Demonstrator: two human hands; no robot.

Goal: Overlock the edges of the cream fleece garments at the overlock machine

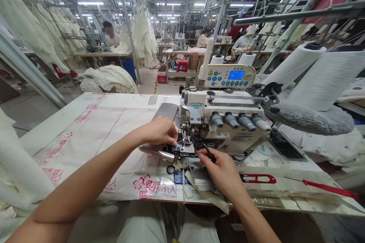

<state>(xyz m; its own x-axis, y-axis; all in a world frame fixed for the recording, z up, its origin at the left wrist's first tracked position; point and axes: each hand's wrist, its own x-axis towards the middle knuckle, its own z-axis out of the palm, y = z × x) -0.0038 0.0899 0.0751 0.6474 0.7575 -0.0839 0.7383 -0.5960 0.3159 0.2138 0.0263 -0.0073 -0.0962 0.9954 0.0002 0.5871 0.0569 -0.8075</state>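
A white overlock sewing machine (228,121) stands on the work table (94,133). My left hand (159,131) is curled with fingertips pinched at the needle and presser foot (186,136); what it pinches is too small to name. My right hand (221,169) is just right of the foot, fingers closed on thin dark tweezers (209,153) whose tips point toward the needle area. Strips of cream fabric (205,193) hang off the table's front edge under the foot.
Red thread snips (258,178) and a red-handled tool (327,188) lie on the table at the right. Large white thread cones (322,79) and a control panel (228,76) stand behind the machine. Piles of cream fabric (107,79) and another person (110,36) are beyond.
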